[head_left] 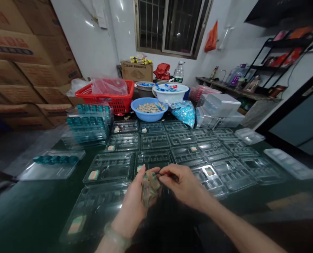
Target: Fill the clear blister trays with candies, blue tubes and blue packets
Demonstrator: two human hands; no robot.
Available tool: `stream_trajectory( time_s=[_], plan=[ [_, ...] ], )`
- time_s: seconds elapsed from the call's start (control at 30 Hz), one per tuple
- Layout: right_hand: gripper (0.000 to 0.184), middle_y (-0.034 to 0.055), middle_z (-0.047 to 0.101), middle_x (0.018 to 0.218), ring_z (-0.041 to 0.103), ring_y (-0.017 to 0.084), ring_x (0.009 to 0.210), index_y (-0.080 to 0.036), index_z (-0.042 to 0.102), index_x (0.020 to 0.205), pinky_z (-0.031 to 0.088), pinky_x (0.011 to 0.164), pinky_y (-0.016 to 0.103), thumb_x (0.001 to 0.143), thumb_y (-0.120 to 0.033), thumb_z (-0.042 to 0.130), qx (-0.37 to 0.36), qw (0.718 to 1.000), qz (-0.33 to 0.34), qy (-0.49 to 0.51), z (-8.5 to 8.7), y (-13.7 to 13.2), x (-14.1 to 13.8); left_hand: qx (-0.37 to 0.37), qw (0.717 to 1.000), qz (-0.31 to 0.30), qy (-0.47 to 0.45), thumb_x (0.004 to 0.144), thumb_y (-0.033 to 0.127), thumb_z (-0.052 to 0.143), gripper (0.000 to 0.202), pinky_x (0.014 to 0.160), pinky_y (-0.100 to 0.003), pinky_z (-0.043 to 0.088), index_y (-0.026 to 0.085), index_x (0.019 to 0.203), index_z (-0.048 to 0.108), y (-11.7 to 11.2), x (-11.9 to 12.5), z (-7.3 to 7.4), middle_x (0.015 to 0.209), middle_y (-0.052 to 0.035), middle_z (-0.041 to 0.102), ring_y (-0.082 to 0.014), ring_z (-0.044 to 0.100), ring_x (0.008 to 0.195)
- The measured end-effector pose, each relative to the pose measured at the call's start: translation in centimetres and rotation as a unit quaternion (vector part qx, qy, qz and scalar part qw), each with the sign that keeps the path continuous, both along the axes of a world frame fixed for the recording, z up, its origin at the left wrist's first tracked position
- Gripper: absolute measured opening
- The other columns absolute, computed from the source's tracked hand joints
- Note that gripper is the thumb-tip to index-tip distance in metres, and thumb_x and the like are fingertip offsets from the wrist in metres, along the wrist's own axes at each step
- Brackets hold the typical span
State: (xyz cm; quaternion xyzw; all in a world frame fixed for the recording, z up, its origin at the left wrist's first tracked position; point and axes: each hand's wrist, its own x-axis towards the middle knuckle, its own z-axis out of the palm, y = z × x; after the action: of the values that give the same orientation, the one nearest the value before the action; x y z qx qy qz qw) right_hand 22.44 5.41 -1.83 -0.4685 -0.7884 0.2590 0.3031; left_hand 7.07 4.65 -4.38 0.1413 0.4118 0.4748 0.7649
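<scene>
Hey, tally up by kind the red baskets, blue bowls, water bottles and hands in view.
Red basket: 1
Blue bowl: 1
Water bottle: 1
Hands: 2, the left hand cupping small pieces, the right hand touching them
Total: 5

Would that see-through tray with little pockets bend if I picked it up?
Probably: the clear thin-walled plastic compartment tray looks flimsy, so it would likely flex. Nearly empty, it is probably very light, and may slide easily on the smooth dark green table.
</scene>
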Motion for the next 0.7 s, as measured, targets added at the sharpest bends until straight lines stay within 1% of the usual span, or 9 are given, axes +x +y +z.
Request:
stream_trajectory(
  time_s=[0.07, 0.13, 0.2, 0.3, 0.33, 0.4, 0.5, 0.6, 0.7],
  plan=[
    [0.016, -0.0014, 0.06, 0.065, 0.051, 0.012, 0.058, -0.021, 0.061, 0.071, 0.031, 0.054, 0.023, 0.08, -0.033, 0.054, 0.004, 0.999, -0.022, -0.032, 0.0, -1.1, -1.4, -0.001, 1.0, 0.005, 0.011, 0.075, 0.048, 0.052, 0.044, 0.036, -0.019, 0.036, 0.012, 0.098, 0.06, -0.3, 0.2, 0.1, 0.065, -0.0042, 0.063, -0.0125, 0.056, 0.046],
    [0.021, -0.0007, 0.059, 0.061, 0.051, 0.013, 0.056, -0.02, 0.059, 0.063, 0.028, 0.053, 0.024, 0.076, -0.036, 0.058, 0.016, 0.995, -0.055, -0.083, -0.4, -1.3, -2.1, -0.005, 1.0, 0.012, 0.027, 0.074, 0.05, 0.052, 0.045, 0.041, -0.021, 0.04, 0.013, 0.098, 0.061, -0.5, 0.4, 0.3, 0.069, -0.0044, 0.065, -0.013, 0.057, 0.048],
    [0.019, -0.0005, 0.06, 0.064, 0.052, 0.014, 0.058, -0.021, 0.058, 0.066, 0.027, 0.054, 0.025, 0.075, -0.037, 0.059, 0.026, 0.991, -0.071, -0.108, -0.8, -1.3, -2.4, -0.007, 0.999, 0.025, 0.037, 0.074, 0.05, 0.052, 0.044, 0.043, -0.022, 0.042, 0.013, 0.096, 0.061, -0.7, 0.5, 0.6, 0.07, -0.0045, 0.066, -0.0139, 0.058, 0.051],
    [0.006, -0.0015, 0.062, 0.072, 0.054, 0.015, 0.064, -0.022, 0.058, 0.076, 0.029, 0.057, 0.025, 0.075, -0.028, 0.059, 0.021, 0.994, -0.058, -0.092, -1.0, -1.4, -2.4, -0.004, 0.998, 0.046, 0.044, 0.074, 0.048, 0.053, 0.042, 0.042, -0.021, 0.041, 0.013, 0.094, 0.062, -0.6, 0.7, 0.7, 0.068, -0.0037, 0.065, -0.0126, 0.057, 0.048],
    [0.004, -0.0021, 0.062, 0.073, 0.054, 0.014, 0.065, -0.022, 0.058, 0.077, 0.029, 0.057, 0.024, 0.074, -0.024, 0.059, 0.014, 0.996, -0.052, -0.078, -1.0, -1.4, -2.4, -0.002, 0.998, 0.049, 0.046, 0.074, 0.049, 0.053, 0.042, 0.041, -0.021, 0.04, 0.013, 0.094, 0.062, -0.6, 0.7, 0.6, 0.068, -0.0037, 0.065, -0.0124, 0.057, 0.048],
    [0.006, -0.0033, 0.061, 0.072, 0.053, 0.012, 0.064, -0.021, 0.057, 0.076, 0.03, 0.057, 0.023, 0.072, -0.018, 0.06, -0.009, 0.998, -0.044, -0.037, -1.1, -1.6, -2.3, -0.002, 0.998, 0.043, 0.048, 0.073, 0.05, 0.053, 0.044, 0.04, -0.021, 0.039, 0.013, 0.095, 0.062, -0.5, 0.7, 0.4, 0.068, -0.0038, 0.065, -0.0129, 0.057, 0.048],
    [0.006, -0.0042, 0.057, 0.066, 0.05, 0.011, 0.06, -0.02, 0.055, 0.07, 0.033, 0.055, 0.021, 0.071, -0.015, 0.058, -0.083, 0.995, -0.018, 0.059, -1.1, -1.4, -1.9, -0.002, 0.999, 0.027, 0.043, 0.072, 0.051, 0.053, 0.045, 0.037, -0.019, 0.036, 0.013, 0.095, 0.061, -0.4, 0.5, 0.1, 0.065, -0.0032, 0.064, -0.0114, 0.055, 0.044],
    [0.007, -0.0026, 0.056, 0.065, 0.051, 0.011, 0.062, -0.017, 0.057, 0.068, 0.037, 0.057, 0.021, 0.075, -0.016, 0.055, -0.169, 0.968, 0.022, 0.183, -0.9, -0.9, -1.4, 0.001, 0.999, 0.022, 0.041, 0.073, 0.05, 0.052, 0.045, 0.033, -0.018, 0.031, 0.012, 0.095, 0.061, -0.3, 0.3, -0.1, 0.059, -0.0017, 0.061, -0.0089, 0.05, 0.039],
    [0.007, -0.0007, 0.058, 0.066, 0.053, 0.011, 0.063, -0.015, 0.06, 0.071, 0.04, 0.059, 0.022, 0.075, -0.019, 0.057, -0.221, 0.939, 0.033, 0.262, -0.6, -0.5, -1.1, -0.006, 0.998, 0.03, 0.047, 0.072, 0.05, 0.053, 0.045, 0.036, -0.018, 0.034, 0.012, 0.096, 0.061, -0.3, 0.3, 0.0, 0.058, -0.0012, 0.06, -0.0094, 0.052, 0.042]
  ],
)
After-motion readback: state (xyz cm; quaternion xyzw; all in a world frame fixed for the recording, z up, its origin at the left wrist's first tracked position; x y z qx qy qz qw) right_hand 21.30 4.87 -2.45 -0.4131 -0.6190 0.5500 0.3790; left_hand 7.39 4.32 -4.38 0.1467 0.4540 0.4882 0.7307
